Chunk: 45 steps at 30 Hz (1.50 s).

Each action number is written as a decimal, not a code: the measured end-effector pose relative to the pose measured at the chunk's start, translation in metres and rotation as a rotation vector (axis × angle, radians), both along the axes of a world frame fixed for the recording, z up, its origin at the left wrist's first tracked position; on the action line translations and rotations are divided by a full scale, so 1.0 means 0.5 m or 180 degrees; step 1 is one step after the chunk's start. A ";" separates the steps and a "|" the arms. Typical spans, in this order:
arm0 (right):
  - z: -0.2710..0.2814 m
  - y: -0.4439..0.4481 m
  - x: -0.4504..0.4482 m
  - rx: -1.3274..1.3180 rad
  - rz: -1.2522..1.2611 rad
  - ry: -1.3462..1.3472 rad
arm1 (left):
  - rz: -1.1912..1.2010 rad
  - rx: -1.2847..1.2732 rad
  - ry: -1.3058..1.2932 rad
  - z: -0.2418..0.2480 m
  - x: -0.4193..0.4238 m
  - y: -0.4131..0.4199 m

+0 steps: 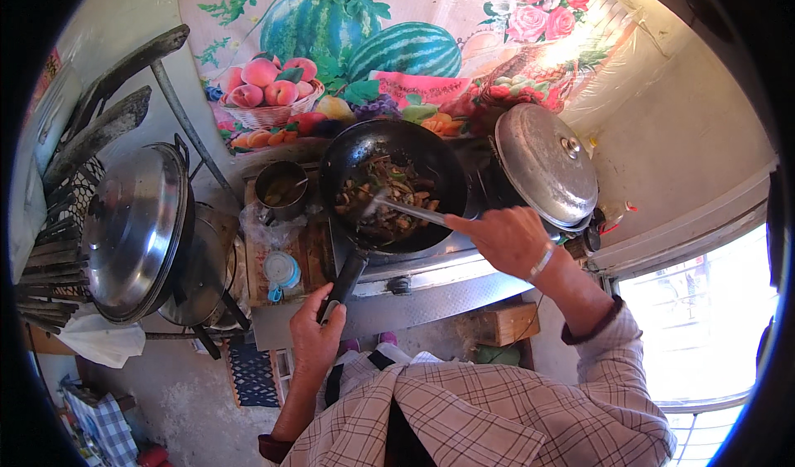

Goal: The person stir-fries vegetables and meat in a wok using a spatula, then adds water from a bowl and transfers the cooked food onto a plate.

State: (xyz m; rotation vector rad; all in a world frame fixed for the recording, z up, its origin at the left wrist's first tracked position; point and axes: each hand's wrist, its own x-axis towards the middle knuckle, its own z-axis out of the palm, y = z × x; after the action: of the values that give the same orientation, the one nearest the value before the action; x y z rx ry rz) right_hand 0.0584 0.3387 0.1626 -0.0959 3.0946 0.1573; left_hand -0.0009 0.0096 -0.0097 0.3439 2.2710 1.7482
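Observation:
A black wok (pixel 435 156) sits on the gas stove (pixel 379 284), holding a mix of sliced food (pixel 397 184) with brown and green pieces. Its dark handle (pixel 349 276) points toward me, and my left hand (pixel 318 327) is wrapped around the lower end. Over the wok's right rim, my right hand (pixel 512 240) grips a metal spatula (pixel 413 210). The spatula's blurred head is down among the food, left of the wok's middle.
Right of the wok stands a pot under a domed metal lid (pixel 546 163). On the left are a small dark pot (pixel 281 187), a blue-lidded jar (pixel 281 270) and a large lidded pan (pixel 136 231). A wooden box (pixel 508 323) sits below the stove.

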 end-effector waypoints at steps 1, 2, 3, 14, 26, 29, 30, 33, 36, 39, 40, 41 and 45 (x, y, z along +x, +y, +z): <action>0.012 -0.005 0.023 0.0053 0.0007 0.0032 | 0.0013 0.0007 0.0059 -0.002 0.001 -0.002; 0.021 -0.005 0.042 0.0107 0.0015 0.0064 | 0.0027 0.0015 0.0118 -0.004 0.001 -0.004; 0.029 0.001 0.064 0.0046 -0.0047 0.0079 | 0.0030 0.0045 0.0184 -0.008 0.001 -0.003; -0.056 0.032 0.044 -0.0501 -0.0815 -0.0008 | -0.0027 -0.0119 0.0287 -0.010 -0.001 -0.005; -0.130 0.167 0.017 -0.4423 -0.2702 -0.0225 | -0.0023 -0.0076 0.0096 -0.001 0.000 -0.002; -0.090 0.145 0.031 -0.4546 -0.2523 -0.0645 | 0.0032 -0.0051 0.0020 -0.007 0.002 -0.007; -0.062 0.133 0.042 -0.4265 -0.2393 -0.0660 | 0.0023 -0.0057 0.0005 -0.007 0.001 -0.006; -0.034 0.132 0.086 -0.2992 -0.1592 -0.0586 | -0.0005 -0.0033 0.0005 -0.010 0.000 -0.002; 0.041 0.089 0.118 -0.2023 -0.0726 -0.0503 | 0.0014 -0.0002 0.0017 -0.015 0.000 -0.010; 0.088 0.061 0.136 -0.1288 -0.0525 -0.0527 | -0.0004 0.0030 -0.0049 -0.017 0.000 -0.008; 0.095 0.051 0.135 -0.1002 -0.0598 -0.0520 | -0.0003 0.0039 0.0003 -0.018 0.000 -0.008; 0.089 0.048 0.128 -0.0811 -0.0564 -0.0495 | 0.0005 0.0045 0.0053 -0.019 0.000 -0.009; 0.015 0.031 0.071 -0.0315 -0.0708 -0.0439 | -0.0014 -0.0002 0.0043 -0.003 0.000 -0.007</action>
State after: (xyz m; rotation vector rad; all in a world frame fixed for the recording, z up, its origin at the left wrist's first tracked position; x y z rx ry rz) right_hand 0.0938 0.3543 0.1702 0.2240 2.9461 -0.0102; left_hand -0.0008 0.0059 -0.0114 0.3615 2.2784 1.7481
